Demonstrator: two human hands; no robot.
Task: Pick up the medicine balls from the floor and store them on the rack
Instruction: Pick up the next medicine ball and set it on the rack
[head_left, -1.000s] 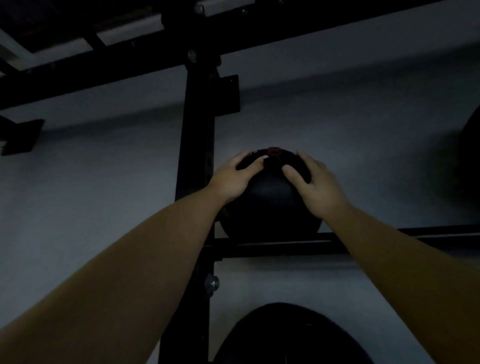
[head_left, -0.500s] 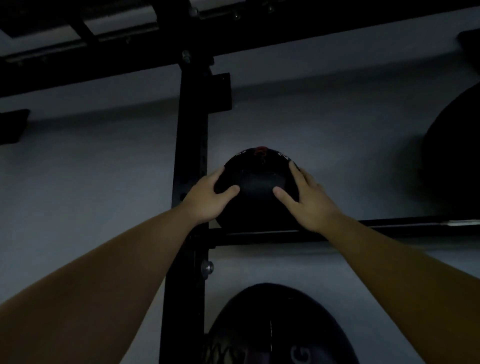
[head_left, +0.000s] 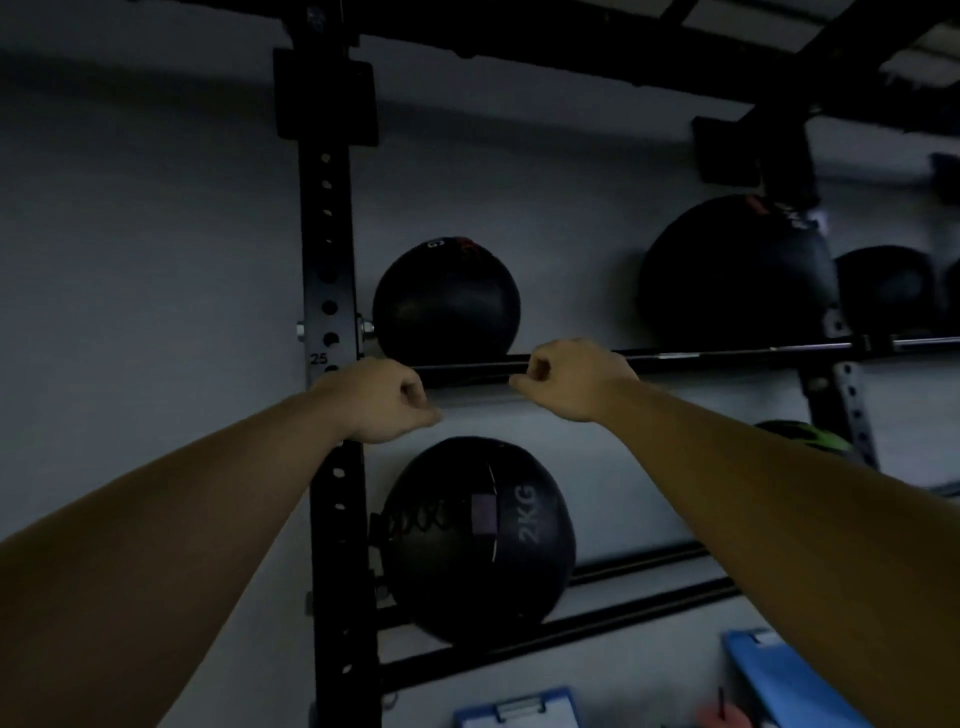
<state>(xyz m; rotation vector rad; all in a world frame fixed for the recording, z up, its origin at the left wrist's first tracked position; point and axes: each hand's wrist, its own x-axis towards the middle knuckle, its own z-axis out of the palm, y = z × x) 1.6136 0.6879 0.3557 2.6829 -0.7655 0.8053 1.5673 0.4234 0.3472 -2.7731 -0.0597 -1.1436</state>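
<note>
A small black medicine ball (head_left: 445, 300) rests on the upper rail of the black rack (head_left: 675, 358), beside the rack's upright post (head_left: 328, 291). My left hand (head_left: 382, 399) and my right hand (head_left: 569, 378) hang just below that ball, both curled into loose fists with nothing in them and neither touching it. On the lower rails sits a larger black ball marked 2KG (head_left: 480, 538). A big black ball (head_left: 737, 270) stands further right on the upper rail.
More dark balls (head_left: 891, 288) line the upper rail at the far right. A green ball (head_left: 810, 435) shows behind my right forearm. Blue clipboards (head_left: 517, 709) and a blue pad (head_left: 779, 670) hang on the wall below. The wall is grey and dim.
Both hands have let go of the small ball and dropped below the rail, fingers curling shut. The ball stays on the rack. The view has tilted down and right.
</note>
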